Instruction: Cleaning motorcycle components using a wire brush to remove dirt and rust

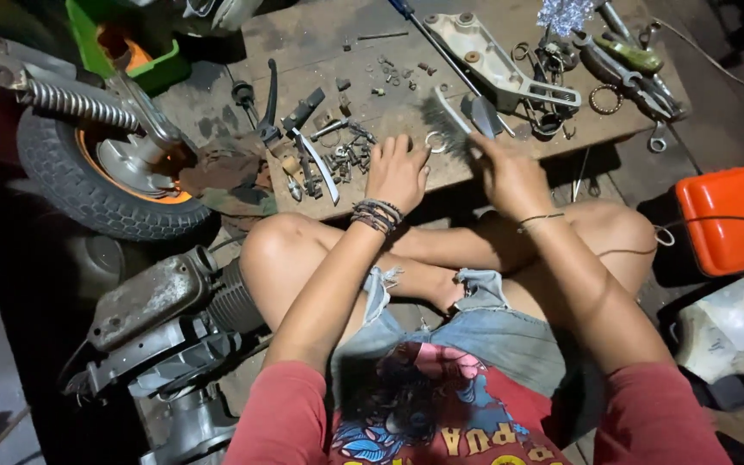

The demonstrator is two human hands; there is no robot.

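Note:
I sit cross-legged on the floor in front of a low wooden board [320, 34] strewn with parts. My left hand [396, 172] rests near the board's front edge, its fingers curled by a small metal ring [435, 142]. My right hand [510, 176] grips the handle of a wire brush [446, 116], whose bristles sit over the ring. A heap of bolts and small metal pieces [346, 151] lies just left of my left hand.
A grey metal bracket [497, 56], wrenches and pliers [626, 65] lie on the board's far right. A small wheel with a tyre and spring [96, 164] stands at left, an engine block [165, 327] below it. A green tub [122, 47] sits behind; an orange case [729, 215] is right.

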